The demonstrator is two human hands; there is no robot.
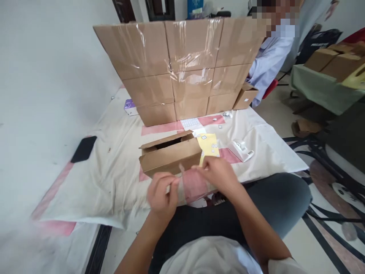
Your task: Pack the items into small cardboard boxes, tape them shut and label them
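My left hand [163, 192] is closed in a pinch in front of the small cardboard box [171, 156]. A thin, translucent strip [181, 168] stands at its fingertips, blurred. Across from it, my right hand [219, 173] also has its fingers pressed together, near the box's front right corner; what they hold, if anything, is too small to make out. The box's top flaps are partly raised around a dark gap. Beside it lies a yellow sheet [209, 142] with small pale pieces on it.
A wall of taped cardboard boxes [191, 49] stands at the back of the cloth-covered table [105, 190]. A white tape-dispenser-like object [241, 149] lies to the right, a black phone [84, 149] to the left. Behind the boxes sits another person [269, 57].
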